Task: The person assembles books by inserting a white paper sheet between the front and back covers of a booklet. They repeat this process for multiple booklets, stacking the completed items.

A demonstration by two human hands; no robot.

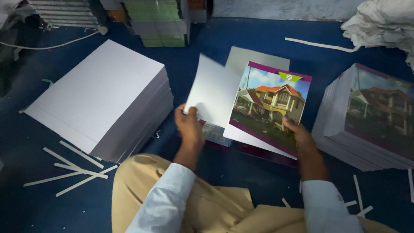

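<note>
Head view shows the left hand [189, 125] pinching blank sheets [213, 92] and the right hand [297, 133] gripping a cover [269, 105] mid-floor between the stacks, likely pairing them; next needs squared edges.

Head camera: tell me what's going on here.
A person sits on a blue floor among stacks of paper. The right hand grips the lower edge of a cover printed with a house picture, tilted up off the floor. The left hand holds a white sheet, blurred as if in motion. A tall stack of lined paper lies to the left, and a pile with the same house cover on top to the right. Paper strips litter the floor.
</note>
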